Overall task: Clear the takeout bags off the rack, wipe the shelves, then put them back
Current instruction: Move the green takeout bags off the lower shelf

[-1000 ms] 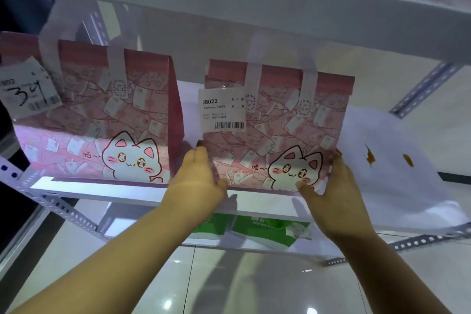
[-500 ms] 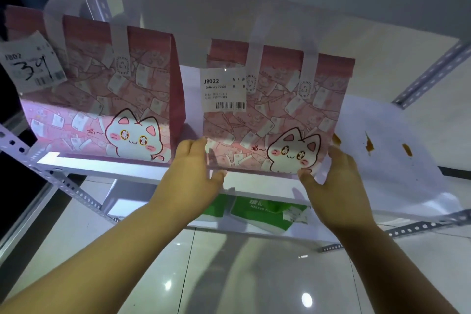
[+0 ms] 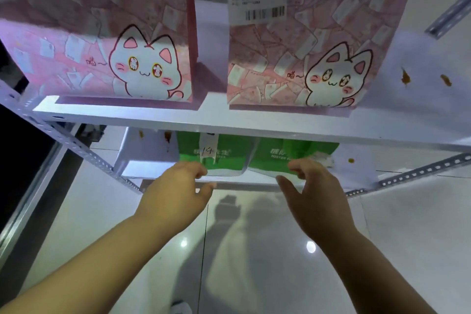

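Two pink cat-print takeout bags stand upright on the white upper shelf (image 3: 209,120): one at the left (image 3: 107,41), one at the right (image 3: 303,58) with a barcode label. Below, two green takeout bags lean on the lower shelf (image 3: 239,180): the left green bag (image 3: 216,155) marked "14", the right green bag (image 3: 290,157) beside it. My left hand (image 3: 175,191) hovers with fingers spread just in front of the left green bag. My right hand (image 3: 316,196) is spread in front of the right green bag. Neither hand holds anything.
Brown stains (image 3: 405,78) mark the upper shelf to the right of the bags, and more stains (image 3: 351,160) dot the lower shelf. Perforated metal rack posts (image 3: 84,150) run diagonally at left and right (image 3: 418,173). A glossy tiled floor (image 3: 242,250) lies below.
Both hands let go of the right pink bag on the upper shelf and dropped down to the green bags on the lower shelf. The view tilted downward.
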Available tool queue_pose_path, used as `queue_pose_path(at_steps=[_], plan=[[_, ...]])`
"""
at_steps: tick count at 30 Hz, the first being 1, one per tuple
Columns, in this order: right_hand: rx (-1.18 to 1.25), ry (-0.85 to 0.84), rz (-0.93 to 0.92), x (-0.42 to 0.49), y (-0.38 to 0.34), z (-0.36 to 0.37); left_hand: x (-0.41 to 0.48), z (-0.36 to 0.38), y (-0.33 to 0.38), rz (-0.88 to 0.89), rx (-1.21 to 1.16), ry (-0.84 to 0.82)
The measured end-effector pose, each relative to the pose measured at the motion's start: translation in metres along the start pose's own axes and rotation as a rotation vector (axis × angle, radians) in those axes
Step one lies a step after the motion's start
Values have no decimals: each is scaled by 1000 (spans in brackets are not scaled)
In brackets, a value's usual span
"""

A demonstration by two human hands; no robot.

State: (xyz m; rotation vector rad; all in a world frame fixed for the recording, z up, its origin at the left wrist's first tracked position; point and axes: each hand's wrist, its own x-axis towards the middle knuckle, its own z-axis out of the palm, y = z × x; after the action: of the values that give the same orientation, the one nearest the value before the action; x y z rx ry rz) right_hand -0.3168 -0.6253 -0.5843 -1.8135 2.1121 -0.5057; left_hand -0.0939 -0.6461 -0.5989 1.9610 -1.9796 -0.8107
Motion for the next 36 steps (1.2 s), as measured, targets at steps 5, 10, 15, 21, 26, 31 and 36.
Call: queue_pose_path(at_steps=[5, 10, 15, 21, 26, 31, 36], plan=[[-30, -91, 3, -3, 19, 69, 11, 42, -57, -70, 47, -21], [17, -128, 43, 14, 46, 139, 38, 91, -106, -102, 50, 29], [-2, -140, 37, 42, 69, 197, 75, 130, -143, -129, -26, 116], [58, -83, 33, 70, 84, 249, 107, 166, -173, -74, -37, 202], [153, -70, -7, 81, 86, 273, 122, 187, -182, 27, -102, 203], [241, -71, -63, 82, 86, 280, 126, 191, -183, 32, -122, 196], [228, -75, -83, 77, 88, 273, 121, 185, -181, 32, -72, 212]])
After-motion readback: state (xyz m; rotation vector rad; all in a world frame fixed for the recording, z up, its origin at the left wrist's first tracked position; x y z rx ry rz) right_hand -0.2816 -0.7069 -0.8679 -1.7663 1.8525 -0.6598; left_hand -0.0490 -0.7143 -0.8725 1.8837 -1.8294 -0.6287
